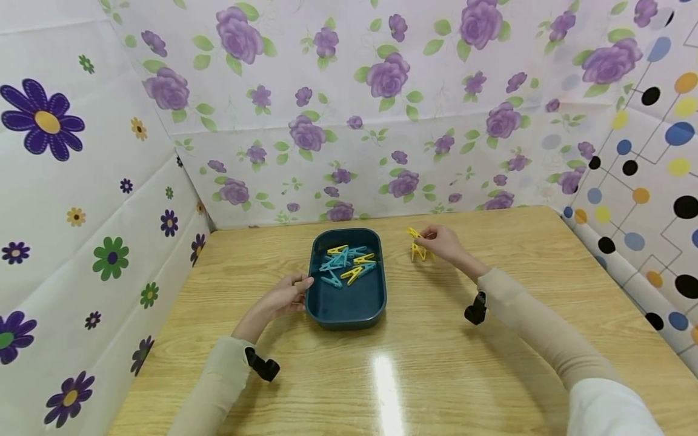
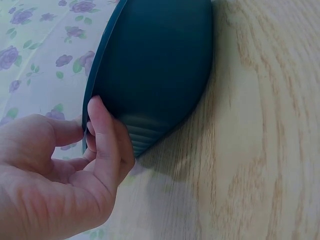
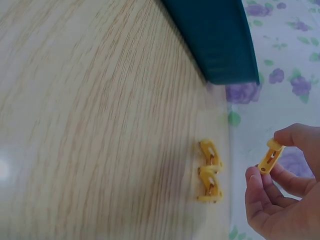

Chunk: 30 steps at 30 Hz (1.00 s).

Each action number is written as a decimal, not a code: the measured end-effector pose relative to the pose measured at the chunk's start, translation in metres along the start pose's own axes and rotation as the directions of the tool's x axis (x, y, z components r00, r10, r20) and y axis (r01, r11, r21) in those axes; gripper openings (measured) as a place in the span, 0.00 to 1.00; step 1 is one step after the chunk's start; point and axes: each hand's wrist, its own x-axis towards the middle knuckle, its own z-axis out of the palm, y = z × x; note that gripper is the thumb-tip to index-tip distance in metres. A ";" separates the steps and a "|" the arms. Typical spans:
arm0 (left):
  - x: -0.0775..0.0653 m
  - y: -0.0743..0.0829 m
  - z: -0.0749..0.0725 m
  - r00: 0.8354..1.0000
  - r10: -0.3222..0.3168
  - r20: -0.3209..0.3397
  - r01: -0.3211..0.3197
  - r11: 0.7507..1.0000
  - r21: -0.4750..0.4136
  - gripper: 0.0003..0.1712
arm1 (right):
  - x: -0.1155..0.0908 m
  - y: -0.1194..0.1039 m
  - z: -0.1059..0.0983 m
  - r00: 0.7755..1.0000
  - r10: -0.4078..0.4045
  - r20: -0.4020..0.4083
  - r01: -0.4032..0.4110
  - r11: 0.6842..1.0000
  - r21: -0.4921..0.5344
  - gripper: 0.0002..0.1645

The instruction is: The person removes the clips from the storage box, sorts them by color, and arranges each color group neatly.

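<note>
My left hand (image 1: 283,295) pinches the left rim of a dark teal plastic tray (image 1: 349,303), thumb on the rim and fingers against the outer wall in the left wrist view. Inside the tray's far half lies a loose pile of blue and yellow clothespins (image 1: 340,259). To the right of the tray, my right hand (image 1: 443,243) pinches a yellow clothespin (image 3: 270,157) between thumb and fingers, held above the table. Below and beside it, yellow clothespins (image 3: 210,172) stand close together on the wood.
The wooden table (image 1: 469,369) runs back to a wall covering with purple flowers (image 1: 387,75). Patterned sheets with daisies (image 1: 46,121) and coloured dots (image 1: 678,133) border the left and right sides. Each wrist wears a black camera mount (image 1: 263,364).
</note>
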 end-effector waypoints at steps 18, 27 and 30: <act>0.000 0.000 0.000 1.000 -0.004 -0.009 0.004 1.000 0.000 0.17 | -0.001 0.031 -0.009 0.992 0.099 -0.075 -0.105 0.991 -0.085 0.19; 0.002 0.000 0.001 1.000 -0.013 -0.017 0.012 1.000 -0.003 0.17 | 0.000 0.043 -0.013 0.985 0.137 -0.106 -0.148 0.984 -0.103 0.26; 0.002 0.000 0.001 1.000 -0.009 -0.019 0.009 1.000 0.009 0.18 | 0.002 0.046 -0.013 0.983 0.154 -0.105 -0.166 0.979 -0.121 0.28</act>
